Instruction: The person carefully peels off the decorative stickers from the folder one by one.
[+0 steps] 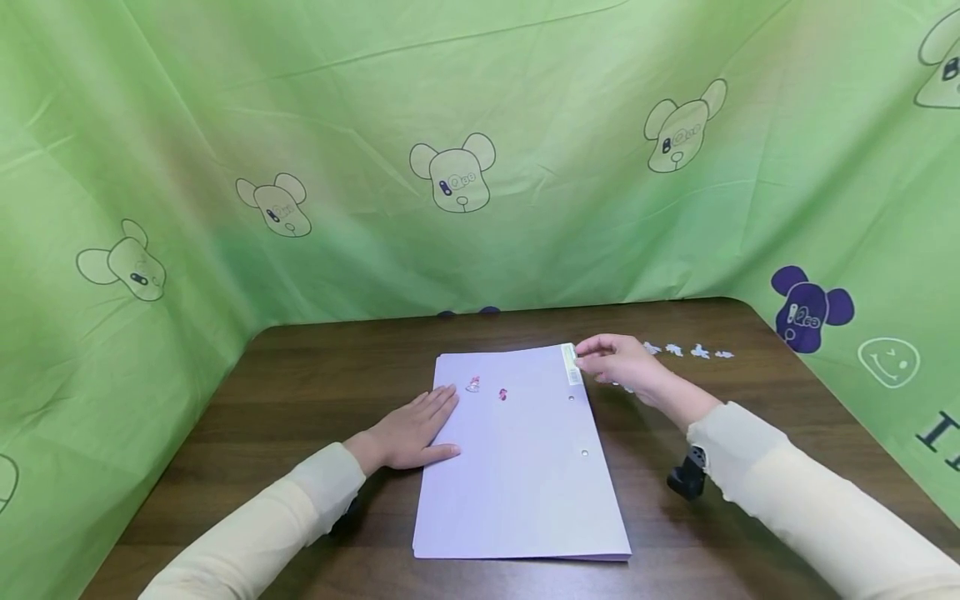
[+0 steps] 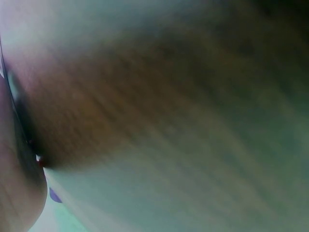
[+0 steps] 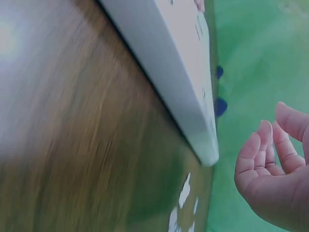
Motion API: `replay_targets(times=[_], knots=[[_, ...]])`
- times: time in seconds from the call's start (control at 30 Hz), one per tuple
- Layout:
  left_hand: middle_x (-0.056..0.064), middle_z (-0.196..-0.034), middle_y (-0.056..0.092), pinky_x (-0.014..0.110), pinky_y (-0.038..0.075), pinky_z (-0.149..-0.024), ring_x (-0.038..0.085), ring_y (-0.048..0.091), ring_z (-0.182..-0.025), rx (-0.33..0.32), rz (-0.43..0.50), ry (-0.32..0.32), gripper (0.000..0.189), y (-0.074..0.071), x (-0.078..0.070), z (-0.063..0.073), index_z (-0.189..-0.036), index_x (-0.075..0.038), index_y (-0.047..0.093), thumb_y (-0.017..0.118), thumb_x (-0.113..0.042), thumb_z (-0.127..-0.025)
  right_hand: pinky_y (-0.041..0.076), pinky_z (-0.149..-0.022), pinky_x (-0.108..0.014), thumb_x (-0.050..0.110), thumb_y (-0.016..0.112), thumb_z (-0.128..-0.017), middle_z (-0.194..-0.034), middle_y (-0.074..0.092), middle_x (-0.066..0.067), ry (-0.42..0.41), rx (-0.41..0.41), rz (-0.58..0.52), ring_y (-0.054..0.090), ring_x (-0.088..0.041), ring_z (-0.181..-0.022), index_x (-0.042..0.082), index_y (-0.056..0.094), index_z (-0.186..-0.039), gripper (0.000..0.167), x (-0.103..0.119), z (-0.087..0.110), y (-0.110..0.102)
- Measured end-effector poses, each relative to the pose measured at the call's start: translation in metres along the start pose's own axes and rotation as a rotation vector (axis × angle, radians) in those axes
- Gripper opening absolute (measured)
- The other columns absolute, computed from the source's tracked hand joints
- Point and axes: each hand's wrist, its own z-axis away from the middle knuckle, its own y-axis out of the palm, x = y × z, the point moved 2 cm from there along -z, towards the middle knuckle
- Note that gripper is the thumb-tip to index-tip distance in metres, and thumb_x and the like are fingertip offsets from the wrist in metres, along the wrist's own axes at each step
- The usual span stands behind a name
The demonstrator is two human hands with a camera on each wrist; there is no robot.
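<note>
A pale lilac folder (image 1: 517, 492) lies on the table, with a barcode label (image 1: 572, 364) at its top right corner and two small holes down its right side. Two small pink stickers (image 1: 503, 394) are on its upper left part. My left hand (image 1: 412, 425) rests flat on the folder's left edge, fingers extended. Beside the top right corner is my right hand (image 1: 618, 362); in the right wrist view that hand (image 3: 275, 169) has loosely bent fingers, thumb apart from them, nothing visible between. The left wrist view is mostly blurred skin and sleeve.
Several small white-and-blue cutout pieces (image 1: 700, 352) lie in a row on the dark wooden table (image 1: 322, 367), right of the folder. More pieces are partly hidden under the right hand. A green printed curtain (image 1: 555, 242) hangs behind and at both sides.
</note>
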Motion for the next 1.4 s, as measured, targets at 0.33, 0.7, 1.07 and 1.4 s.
replay_targets(times=[0.33,0.7,1.07,1.4], knots=[[0.009,-0.162,0.004,0.036,0.01,-0.117,0.019,0.002,-0.147,0.003,0.016,-0.007,0.089,0.0,0.0,0.002,-0.156,-0.006,0.01,0.028,-0.069,-0.095,0.05,-0.083,-0.039,0.013,0.067,-0.092,-0.105,0.065,-0.009,0.087,0.1,-0.072,0.057,-0.023,-0.093,-0.005,0.056,-0.126,0.039,0.015,-0.017,0.045],[0.011,-0.162,0.005,0.036,0.011,-0.117,0.02,0.003,-0.148,0.0,0.007,0.007,0.089,-0.001,-0.001,0.002,-0.155,-0.004,0.01,0.027,-0.068,-0.096,0.05,-0.068,-0.03,0.005,0.069,-0.088,-0.088,0.063,-0.006,0.072,0.136,0.004,0.056,-0.017,-0.077,-0.006,0.062,-0.116,0.031,0.023,-0.029,0.086],[0.009,-0.162,0.005,0.037,0.011,-0.117,0.021,0.003,-0.148,0.013,0.019,-0.014,0.09,-0.001,0.0,0.002,-0.156,-0.005,0.01,0.028,-0.069,-0.095,0.047,-0.061,-0.024,0.004,0.074,-0.082,-0.079,0.067,-0.003,0.099,0.172,0.103,0.056,-0.011,-0.067,-0.002,0.066,-0.109,0.029,0.023,-0.046,0.107],[0.009,-0.162,0.005,0.036,0.01,-0.117,0.02,0.003,-0.147,0.002,0.01,-0.004,0.089,-0.001,-0.001,0.001,-0.156,-0.006,0.01,0.028,-0.069,-0.095,0.046,-0.061,-0.022,0.001,0.077,-0.078,-0.079,0.059,-0.004,0.101,0.155,0.184,0.052,-0.012,-0.066,-0.001,0.067,-0.101,0.025,0.014,-0.049,0.107]])
